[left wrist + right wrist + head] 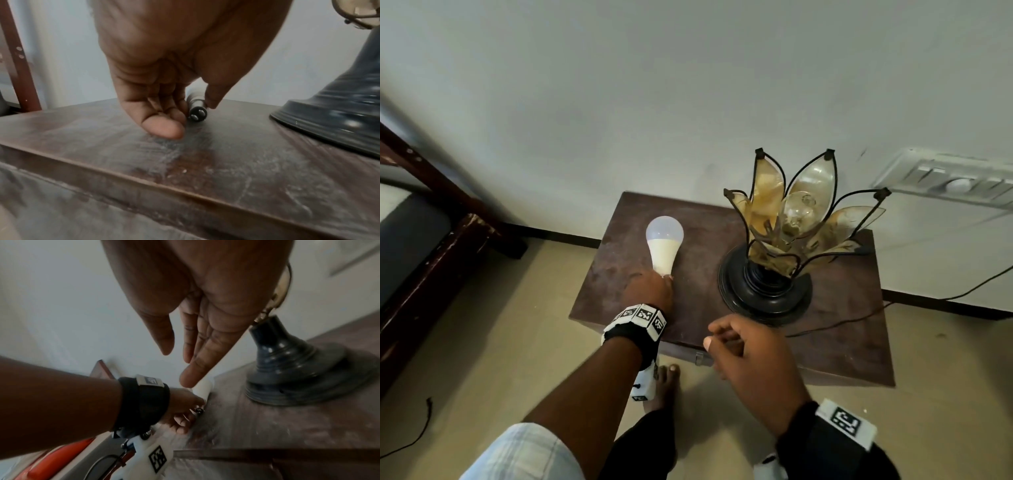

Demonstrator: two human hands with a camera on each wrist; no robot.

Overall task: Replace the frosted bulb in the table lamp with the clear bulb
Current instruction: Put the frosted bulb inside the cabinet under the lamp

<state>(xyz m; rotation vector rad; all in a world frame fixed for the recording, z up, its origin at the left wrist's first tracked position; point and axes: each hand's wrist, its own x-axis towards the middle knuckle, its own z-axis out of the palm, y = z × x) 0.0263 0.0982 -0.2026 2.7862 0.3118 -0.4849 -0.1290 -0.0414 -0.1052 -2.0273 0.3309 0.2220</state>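
Observation:
The white frosted bulb (664,243) lies on its side on the dark wooden table (842,335), dome pointing to the wall. My left hand (650,287) is at its base; in the left wrist view the thumb and fingers (164,128) pinch the metal cap (197,106) just above the tabletop. The clear bulb (798,209) sits inside the petal-shaped table lamp (763,291) on the right half of the table. My right hand (722,339) hovers in the air over the table's front edge, fingers relaxed, holding nothing.
The lamp's black cord (835,322) trails off the table to the right. A switch panel (948,181) is on the wall behind. A dark wooden bed frame (431,219) stands at the left. My bare foot (664,383) is on the floor by the table.

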